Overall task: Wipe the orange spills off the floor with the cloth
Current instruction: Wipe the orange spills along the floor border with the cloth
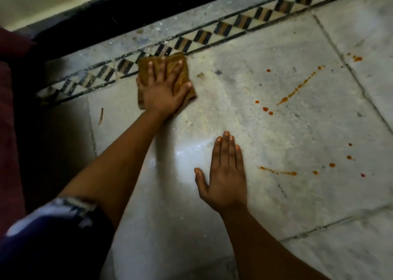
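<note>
A folded brownish-orange cloth lies on the pale marble floor, against the patterned border. My left hand presses flat on it with the fingers spread. My right hand rests palm-down on the bare floor nearer to me and holds nothing. Orange spills lie to the right of both hands: a long dotted streak, a thin streak, a few drops and scattered dots. More drops sit past a tile joint. A short orange mark lies left of the cloth.
A black-and-cream diamond border strip runs diagonally beyond the cloth, with a black skirting and a wall behind it. A dark red object fills the left edge. The tile around the cloth looks smeared and wet.
</note>
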